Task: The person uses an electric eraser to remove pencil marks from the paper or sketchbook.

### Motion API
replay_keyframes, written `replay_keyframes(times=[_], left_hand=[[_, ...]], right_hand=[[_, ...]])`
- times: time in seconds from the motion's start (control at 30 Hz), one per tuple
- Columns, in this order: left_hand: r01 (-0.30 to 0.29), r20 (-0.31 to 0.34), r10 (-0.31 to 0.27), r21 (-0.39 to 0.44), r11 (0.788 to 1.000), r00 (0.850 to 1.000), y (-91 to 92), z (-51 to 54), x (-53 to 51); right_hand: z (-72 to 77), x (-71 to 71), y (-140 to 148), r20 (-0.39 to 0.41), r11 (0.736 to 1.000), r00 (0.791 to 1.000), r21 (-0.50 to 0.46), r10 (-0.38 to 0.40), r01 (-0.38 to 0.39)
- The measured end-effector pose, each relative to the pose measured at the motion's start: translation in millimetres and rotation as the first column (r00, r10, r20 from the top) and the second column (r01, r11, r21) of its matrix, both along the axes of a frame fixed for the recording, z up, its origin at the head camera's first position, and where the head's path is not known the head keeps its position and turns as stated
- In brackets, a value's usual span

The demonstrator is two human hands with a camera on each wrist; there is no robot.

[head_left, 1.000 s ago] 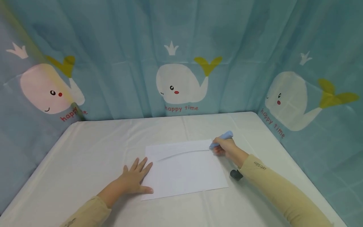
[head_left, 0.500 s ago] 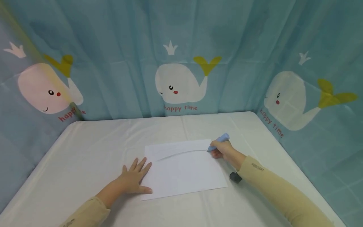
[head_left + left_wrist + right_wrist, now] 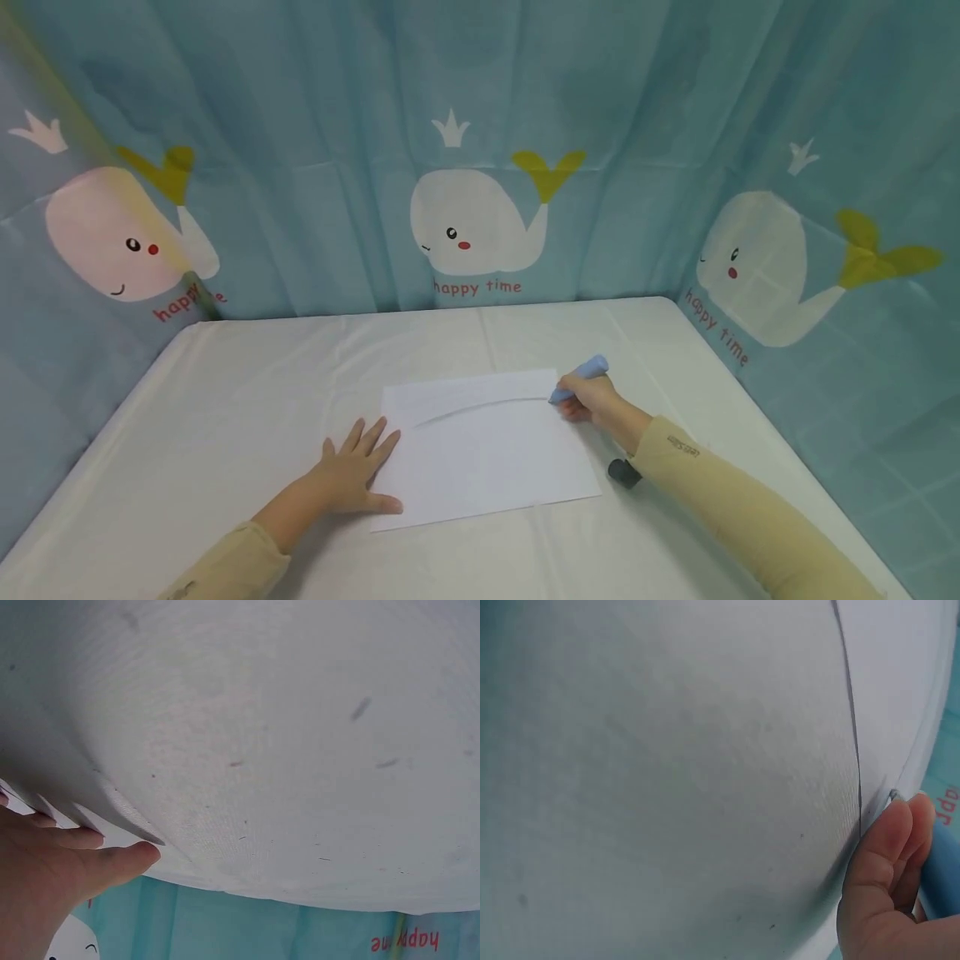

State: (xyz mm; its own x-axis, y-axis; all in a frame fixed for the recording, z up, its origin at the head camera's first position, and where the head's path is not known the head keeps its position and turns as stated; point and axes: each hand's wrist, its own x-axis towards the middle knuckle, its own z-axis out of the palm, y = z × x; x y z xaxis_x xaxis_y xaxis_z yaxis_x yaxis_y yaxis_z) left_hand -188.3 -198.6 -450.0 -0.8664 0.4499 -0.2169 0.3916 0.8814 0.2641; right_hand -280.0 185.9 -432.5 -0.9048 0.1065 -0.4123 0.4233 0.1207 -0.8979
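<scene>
A white sheet of paper [image 3: 487, 458] lies on the white-covered table, with one thin grey curved line across its upper part. My right hand [image 3: 592, 398] grips a light blue marker [image 3: 588, 367], its tip at the right end of that line near the paper's right edge. In the right wrist view the thumb and fingers [image 3: 889, 840] pinch the blue barrel [image 3: 941, 881]. My left hand [image 3: 348, 475] rests with spread fingers on the paper's left edge. The left wrist view shows part of that hand [image 3: 60, 862] against the white cloth.
A small black cylindrical object [image 3: 622, 472] lies beside the paper, partly hidden under the right sleeve [image 3: 720, 492]. A blue curtain [image 3: 322, 208] with printed whales hangs around the table [image 3: 247, 392] at the back and sides.
The right hand and marker have shifted slightly left and down, with the tip staying near the line's right end. The left hand has stayed in place on the paper.
</scene>
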Motion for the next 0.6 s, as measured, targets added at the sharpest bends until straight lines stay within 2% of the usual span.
replay_keyframes(times=[0.17,0.3,0.5,0.6], left_hand=[[-0.001,-0.006,0.001,-0.001,1.000,1.000,-0.6,2.8,0.6],[-0.002,-0.002,0.002,0.008,1.000,1.000,-1.0,1.3,0.6],[0.003,0.001,-0.003,0.004,1.000,1.000,-0.9,-2.0,0.2],[0.006,-0.001,-0.006,0.007,1.000,1.000,-0.4,-2.7,0.3]], right_hand=[[-0.3,-2.4,-0.7,-0.017,1.000,1.000,-0.002,0.006,-0.006],[0.6,-0.8,-1.3,-0.015,1.000,1.000,-0.001,0.022,-0.022],[-0.3,-2.7,-1.1,-0.023,0.999,0.999,-0.025,-0.023,0.022],[-0.8,-2.9,-1.9,-0.015,1.000,1.000,-0.008,-0.003,0.002]])
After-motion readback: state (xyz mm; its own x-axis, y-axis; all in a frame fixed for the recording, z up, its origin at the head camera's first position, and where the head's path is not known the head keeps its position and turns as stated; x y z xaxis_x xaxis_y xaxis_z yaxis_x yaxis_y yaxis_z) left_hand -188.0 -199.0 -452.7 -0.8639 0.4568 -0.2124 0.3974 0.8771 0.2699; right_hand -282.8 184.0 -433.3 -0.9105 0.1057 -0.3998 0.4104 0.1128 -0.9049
